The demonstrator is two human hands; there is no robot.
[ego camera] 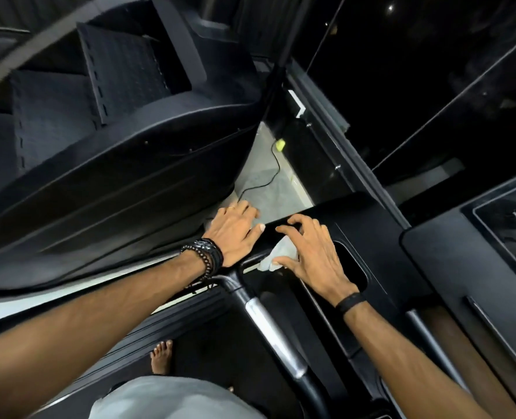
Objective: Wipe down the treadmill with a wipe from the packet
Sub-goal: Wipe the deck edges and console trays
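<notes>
I stand on a black treadmill and look down at its console (380, 234). A crumpled white wipe (280, 252) lies on the console's left end. My right hand (311, 252) presses on the wipe with fingers spread and arched; the thumb lies along its lower edge. My left hand (235, 231) rests flat on the console's left corner, fingers hanging over the far edge. It holds nothing. No wipe packet is in view.
A black and silver handrail (268, 322) runs down from the console. A cup recess (353, 267) opens just right of my right hand. A black stair machine (105, 140) fills the left. A thin cable (268, 173) crosses the pale floor. My bare foot (161, 358) stands on the belt.
</notes>
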